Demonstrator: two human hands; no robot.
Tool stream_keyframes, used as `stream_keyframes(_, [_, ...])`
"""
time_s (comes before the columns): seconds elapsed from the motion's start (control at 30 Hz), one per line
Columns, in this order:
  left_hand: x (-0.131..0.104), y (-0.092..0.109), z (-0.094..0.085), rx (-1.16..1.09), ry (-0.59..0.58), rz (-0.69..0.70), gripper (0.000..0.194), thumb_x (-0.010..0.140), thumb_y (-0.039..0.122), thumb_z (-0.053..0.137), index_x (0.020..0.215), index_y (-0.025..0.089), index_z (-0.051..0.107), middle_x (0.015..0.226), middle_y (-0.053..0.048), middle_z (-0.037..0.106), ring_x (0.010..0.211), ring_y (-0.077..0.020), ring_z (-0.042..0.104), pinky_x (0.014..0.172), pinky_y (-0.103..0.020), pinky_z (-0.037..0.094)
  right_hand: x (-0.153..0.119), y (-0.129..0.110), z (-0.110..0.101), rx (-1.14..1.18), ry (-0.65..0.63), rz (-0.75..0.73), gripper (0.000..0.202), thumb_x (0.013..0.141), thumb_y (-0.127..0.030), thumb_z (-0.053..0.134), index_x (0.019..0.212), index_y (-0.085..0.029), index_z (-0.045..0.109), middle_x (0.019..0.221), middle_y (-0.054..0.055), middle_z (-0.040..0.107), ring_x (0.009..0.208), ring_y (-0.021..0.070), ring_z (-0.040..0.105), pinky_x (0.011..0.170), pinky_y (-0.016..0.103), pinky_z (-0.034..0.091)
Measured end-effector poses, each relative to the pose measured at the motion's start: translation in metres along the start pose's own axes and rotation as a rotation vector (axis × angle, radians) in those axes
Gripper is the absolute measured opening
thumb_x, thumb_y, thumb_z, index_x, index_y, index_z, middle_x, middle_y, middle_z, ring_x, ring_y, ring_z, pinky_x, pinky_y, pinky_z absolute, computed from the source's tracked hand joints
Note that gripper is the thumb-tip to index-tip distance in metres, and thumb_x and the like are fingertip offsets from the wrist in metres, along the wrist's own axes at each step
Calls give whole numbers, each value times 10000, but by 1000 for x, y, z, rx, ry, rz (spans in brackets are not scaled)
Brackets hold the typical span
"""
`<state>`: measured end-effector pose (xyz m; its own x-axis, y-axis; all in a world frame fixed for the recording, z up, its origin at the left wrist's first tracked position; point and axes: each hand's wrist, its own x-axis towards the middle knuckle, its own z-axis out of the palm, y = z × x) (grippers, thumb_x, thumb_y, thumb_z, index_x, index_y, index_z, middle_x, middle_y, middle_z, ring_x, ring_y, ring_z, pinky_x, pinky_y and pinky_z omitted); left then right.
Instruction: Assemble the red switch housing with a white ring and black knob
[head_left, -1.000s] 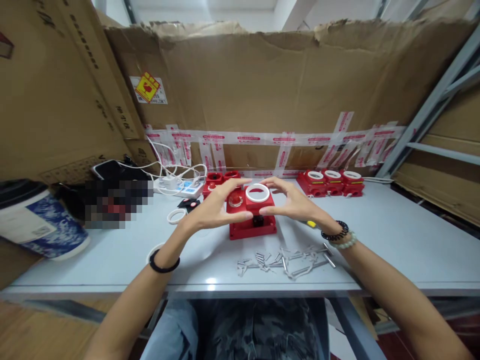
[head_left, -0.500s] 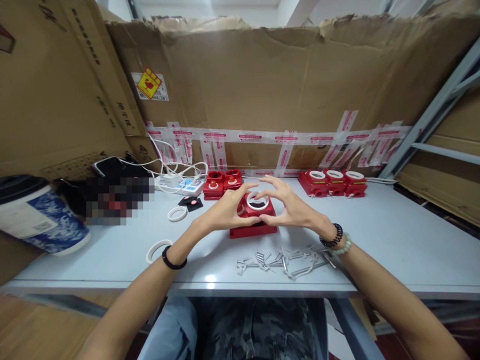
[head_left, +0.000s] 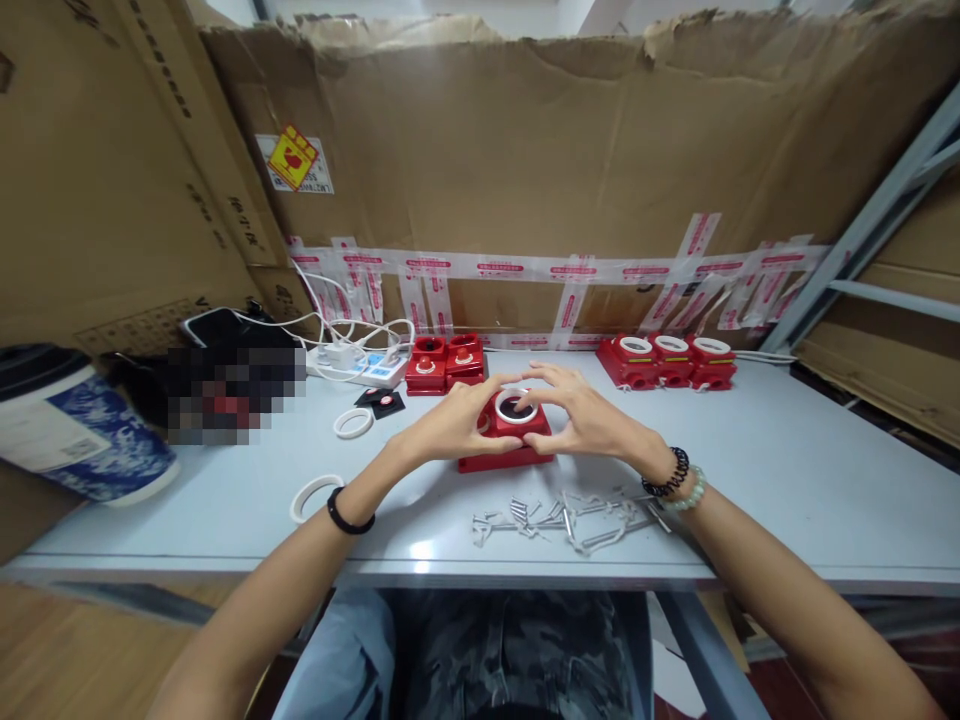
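Observation:
A red housing (head_left: 495,462) sits on the table before me, with a white ring (head_left: 501,412) on top and a dark centre inside it. My left hand (head_left: 456,420) curves round its left side, thumb along the front and fingers toward the back. Round the right side bends my right hand (head_left: 581,415), its thumb near the left thumb and one fingertip over the ring's opening. Both hands appear to hold the housing; the exact contact points are partly hidden. Loose screws and metal rods (head_left: 592,520) lie nearer me.
Two red units (head_left: 426,378) stand behind, left of centre; three ringed red units (head_left: 673,368) are at the back right. White rings (head_left: 353,423), black pieces (head_left: 385,402), a power strip (head_left: 367,370) with cables and a large cup (head_left: 90,425) occupy the left. Cardboard (head_left: 480,130) rises behind.
My right hand's fingers have shifted slightly, one now bending over the ring's opening. The ring's dark centre shows more fully. The view has tilted a little; both hands remain round the housing.

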<state>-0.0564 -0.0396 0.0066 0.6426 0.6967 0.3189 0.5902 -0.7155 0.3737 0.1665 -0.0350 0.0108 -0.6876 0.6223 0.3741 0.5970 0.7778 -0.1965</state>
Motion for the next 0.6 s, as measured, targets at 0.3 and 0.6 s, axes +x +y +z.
stream_keyframes(0.3, [2, -8, 5, -10, -49, 4, 631, 783, 485, 666, 1313, 219, 452, 1246, -95, 610, 1035, -287, 592, 874, -409, 428, -2, 2, 0, 28, -20, -15, 354, 733, -357, 697, 1055, -222, 641, 1328, 141, 511, 1288, 284, 443, 1036, 482, 345])
stream_keyframes(0.6, [3, -12, 6, -82, -48, -9, 664, 773, 524, 670, 1321, 215, 459, 1250, -90, 611, 1053, -274, 602, 892, -391, 453, -2, 0, 0, 23, -39, -24, 380, 747, -339, 687, 1107, -223, 641, 1279, 120, 568, 1248, 278, 487, 1025, 470, 360])
